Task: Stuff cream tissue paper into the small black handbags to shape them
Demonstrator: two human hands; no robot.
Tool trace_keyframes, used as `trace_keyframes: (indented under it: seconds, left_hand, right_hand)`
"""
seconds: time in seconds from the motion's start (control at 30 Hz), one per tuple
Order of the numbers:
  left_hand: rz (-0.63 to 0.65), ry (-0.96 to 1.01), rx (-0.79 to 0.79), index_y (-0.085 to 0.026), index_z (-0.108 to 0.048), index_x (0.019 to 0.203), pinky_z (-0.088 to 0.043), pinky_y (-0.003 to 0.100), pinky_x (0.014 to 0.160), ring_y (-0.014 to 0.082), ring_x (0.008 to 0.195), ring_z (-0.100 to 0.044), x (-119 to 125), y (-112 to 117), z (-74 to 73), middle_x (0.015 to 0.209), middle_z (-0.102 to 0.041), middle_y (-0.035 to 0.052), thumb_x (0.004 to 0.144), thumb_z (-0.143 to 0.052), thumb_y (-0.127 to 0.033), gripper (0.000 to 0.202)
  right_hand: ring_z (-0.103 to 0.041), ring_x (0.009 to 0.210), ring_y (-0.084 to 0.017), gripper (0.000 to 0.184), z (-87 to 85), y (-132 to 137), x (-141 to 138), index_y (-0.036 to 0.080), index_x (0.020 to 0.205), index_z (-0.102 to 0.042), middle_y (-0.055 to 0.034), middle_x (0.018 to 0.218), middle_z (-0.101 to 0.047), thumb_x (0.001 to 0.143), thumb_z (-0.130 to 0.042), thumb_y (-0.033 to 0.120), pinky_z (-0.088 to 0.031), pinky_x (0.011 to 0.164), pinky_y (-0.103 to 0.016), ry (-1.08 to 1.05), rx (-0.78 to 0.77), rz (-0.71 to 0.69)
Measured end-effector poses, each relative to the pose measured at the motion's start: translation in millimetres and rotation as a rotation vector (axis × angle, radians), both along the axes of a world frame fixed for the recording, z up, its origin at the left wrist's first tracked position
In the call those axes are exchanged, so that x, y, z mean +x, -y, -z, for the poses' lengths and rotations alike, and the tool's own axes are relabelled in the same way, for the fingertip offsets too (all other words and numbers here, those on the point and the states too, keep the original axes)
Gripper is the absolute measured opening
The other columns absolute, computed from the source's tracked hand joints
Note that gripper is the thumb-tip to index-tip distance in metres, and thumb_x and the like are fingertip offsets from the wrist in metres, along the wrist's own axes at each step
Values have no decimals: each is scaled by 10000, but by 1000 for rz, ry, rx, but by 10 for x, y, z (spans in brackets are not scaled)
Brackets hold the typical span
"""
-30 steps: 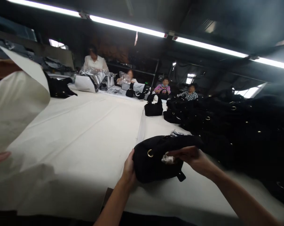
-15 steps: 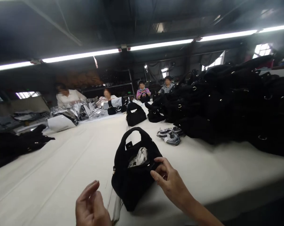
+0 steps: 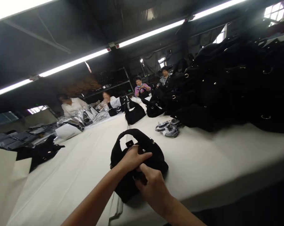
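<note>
A black handbag (image 3: 125, 185) with an arched handle stands on the cloth-covered table in front of me. My left hand (image 3: 132, 157) reaches across into its top opening; the thumb points right and the other fingers are hidden inside the bag. At the bag's front rim, my right hand (image 3: 153, 185) has its fingers curled and closed on the edge, just below the left hand. The pale stuffing inside is almost wholly covered by my hands. Small metal fittings show at the ends of the handle.
A large heap of black bags (image 3: 226, 91) fills the right side. Plastic-wrapped straps (image 3: 169, 128) lie beyond my bag, near another black handbag (image 3: 135, 114). Several people sit at the far end, one in a pink top (image 3: 142, 89). Dark items (image 3: 46, 150) lie left.
My left hand has moved from beside the bag into its opening. My right hand has shifted left onto the front rim and closed. The view has tilted.
</note>
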State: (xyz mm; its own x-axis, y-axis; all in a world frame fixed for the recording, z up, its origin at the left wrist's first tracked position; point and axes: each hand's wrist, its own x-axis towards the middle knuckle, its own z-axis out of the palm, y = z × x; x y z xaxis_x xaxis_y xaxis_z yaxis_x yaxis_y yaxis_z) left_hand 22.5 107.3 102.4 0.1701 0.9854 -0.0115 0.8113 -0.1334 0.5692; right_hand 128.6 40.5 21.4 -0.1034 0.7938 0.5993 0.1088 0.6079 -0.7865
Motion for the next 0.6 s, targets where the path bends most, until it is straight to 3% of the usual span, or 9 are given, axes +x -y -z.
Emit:
trace_keyframes:
  seconds: [0.1, 0.2, 0.27, 0.4, 0.5, 0.53, 0.6]
  left_hand:
    - [-53, -14, 146, -138, -605, 1137, -461, 414, 938, 328, 1083, -596, 33, 17, 149, 1135, -641, 134, 609, -816, -343, 604]
    - [-14, 94, 176, -150, -587, 1159, -449, 420, 968, 292, 1074, -607, -27, 76, 233, 1111, -649, 110, 678, -720, -224, 505]
    - [44, 232, 118, -164, -605, 1088, -453, 389, 954, 262, 1046, -618, -108, 120, 225, 1064, -661, 83, 699, -686, -194, 398]
    - [107, 406, -30, -175, -589, 854, -461, 312, 842, 221, 953, -616, -268, 260, 130, 926, -634, 34, 709, -712, -195, 191]
    - [198, 407, -115, -183, -577, 825, -452, 271, 757, 187, 878, -604, -330, 375, 44, 858, -603, 4, 736, -733, -191, 179]
    - [226, 393, -154, -182, -593, 845, -459, 275, 761, 193, 885, -608, -339, 399, 13, 864, -609, 7, 744, -740, -196, 179]
    - [269, 367, -239, -187, -636, 957, -483, 312, 845, 232, 975, -621, -339, 420, -51, 947, -645, 29, 750, -760, -218, 244]
  right_hand:
    - [-639, 770, -176, 165, 73, 155, -18, 179, 843, -630, -49, 855, -675, 760, -567, 51, -485, 705, -260, -17, 39, -148]
    - [-663, 893, -184, 184, 184, 259, 76, 190, 806, -670, -40, 932, -719, 758, -589, 32, -504, 826, -270, -60, 78, -252]
    - [-668, 892, -184, 173, 292, 271, 228, 199, 849, -694, -37, 923, -723, 813, -579, 74, -514, 830, -286, -134, 11, -164]
    - [-685, 825, -203, 131, 518, 136, 659, 213, 943, -698, -45, 894, -721, 894, -594, 276, -553, 755, -320, -312, -339, 66]
    - [-678, 938, -237, 237, 562, -44, 951, 213, 1064, -671, -74, 1027, -709, 917, -581, 377, -563, 815, -365, -289, -382, 187]
    - [-661, 1005, -245, 285, 538, -108, 1022, 220, 1132, -655, -82, 1122, -686, 924, -575, 397, -558, 853, -380, -257, -362, 190]
    - [-619, 1119, -250, 369, 445, -236, 1108, 249, 1253, -618, -76, 1280, -626, 941, -565, 438, -530, 943, -403, -188, -328, 39]
